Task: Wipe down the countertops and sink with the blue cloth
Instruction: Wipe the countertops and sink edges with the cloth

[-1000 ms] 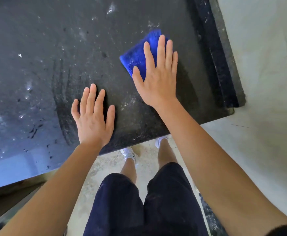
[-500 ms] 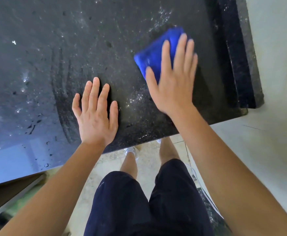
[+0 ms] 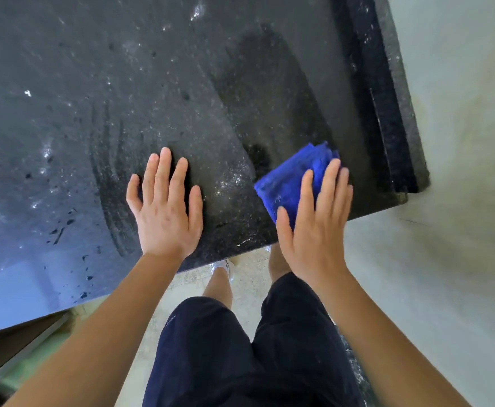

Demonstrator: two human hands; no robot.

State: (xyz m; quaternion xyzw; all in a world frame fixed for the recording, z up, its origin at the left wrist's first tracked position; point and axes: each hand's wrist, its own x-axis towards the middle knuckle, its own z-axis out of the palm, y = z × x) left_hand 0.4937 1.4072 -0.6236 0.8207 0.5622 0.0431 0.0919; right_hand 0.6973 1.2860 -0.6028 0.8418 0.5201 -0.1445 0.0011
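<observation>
a: where is the blue cloth [image 3: 293, 183] now?
b: it lies folded on the dark countertop [image 3: 152, 83], near the front edge and close to the raised strip [image 3: 387, 127] at the right end. the right hand [image 3: 314, 230] is on top of it.
a: does the hand grip it?
b: no, i think not. the fingers [image 3: 333, 185] are straight and a little spread, flat on the cloth, with the thumb along its near side. the palm seems to hang past the counter edge. a flat hand puts the pressure over the whole fold, which is good for wiping.
a: and the left hand [image 3: 165, 212]?
b: it is also open, fingers straight, lying flat on the bare stone beside the cloth but apart from it. it holds nothing. i judge it is there to support the body while the person leans forward.
a: is the work near the end?
b: hard to say. droplets and streaks show on the left part, and the sink is not in view.
</observation>
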